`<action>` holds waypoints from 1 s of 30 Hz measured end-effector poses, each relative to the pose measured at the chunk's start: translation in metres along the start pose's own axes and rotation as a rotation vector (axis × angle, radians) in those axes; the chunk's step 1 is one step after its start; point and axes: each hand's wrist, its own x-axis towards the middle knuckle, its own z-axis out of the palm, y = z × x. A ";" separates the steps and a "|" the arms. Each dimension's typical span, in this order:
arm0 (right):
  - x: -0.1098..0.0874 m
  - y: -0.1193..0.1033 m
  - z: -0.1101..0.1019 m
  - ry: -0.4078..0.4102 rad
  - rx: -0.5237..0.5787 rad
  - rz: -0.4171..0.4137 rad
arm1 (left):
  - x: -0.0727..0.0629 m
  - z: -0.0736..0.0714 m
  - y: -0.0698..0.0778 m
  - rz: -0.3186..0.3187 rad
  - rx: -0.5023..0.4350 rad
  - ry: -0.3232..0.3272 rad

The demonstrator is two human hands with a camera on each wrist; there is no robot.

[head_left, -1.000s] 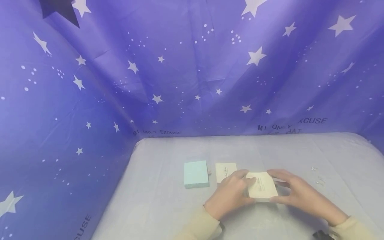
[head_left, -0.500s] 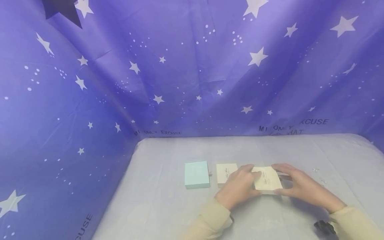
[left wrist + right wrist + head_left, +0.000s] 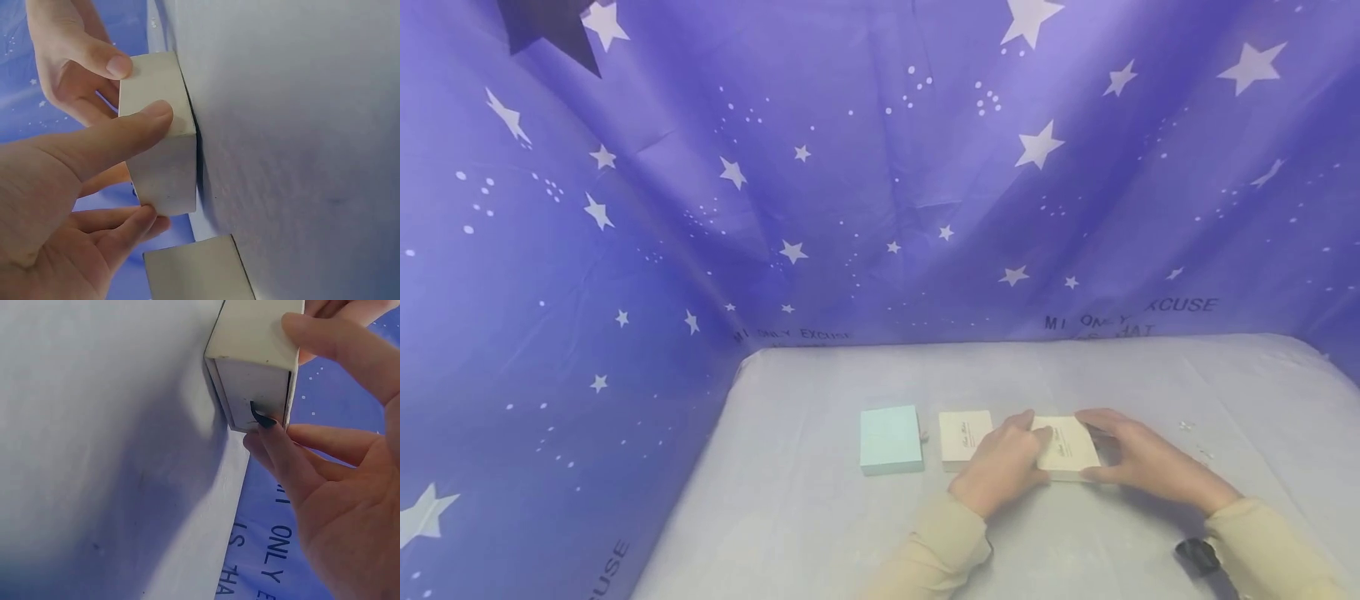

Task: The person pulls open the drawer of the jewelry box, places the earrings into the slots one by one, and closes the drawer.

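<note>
Both hands hold a small cream box (image 3: 1070, 452) with dark lettering on its lid, low at the white cloth. My left hand (image 3: 1006, 461) grips its left end, thumb on the near side, index finger over the lid. My right hand (image 3: 1142, 458) grips the right end between thumb and fingers. In the right wrist view a dark ribbon tab (image 3: 264, 419) sticks out of the inset end of the box, and a fingertip touches it. A second cream box (image 3: 964, 432) with similar lettering lies just left of my left hand.
A mint-green box (image 3: 889, 437) with a small tab on its right side sits further left. Several tiny shiny pieces (image 3: 1186, 426) lie on the cloth-covered table (image 3: 820, 533) to the right. Purple star-patterned curtains (image 3: 850, 192) enclose the back and sides.
Both hands have carried the cream box slightly away and to the right, then down to the cloth. More of the second cream box shows now. The mint-green box stays put.
</note>
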 end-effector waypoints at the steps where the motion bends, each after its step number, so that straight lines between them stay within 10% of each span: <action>1: 0.000 0.000 -0.001 -0.007 -0.001 0.009 | 0.002 0.001 0.000 0.001 -0.002 0.002; 30: 0.007 -0.023 -0.001 0.040 0.058 -0.026 | -0.008 -0.002 -0.012 -0.039 -0.030 0.029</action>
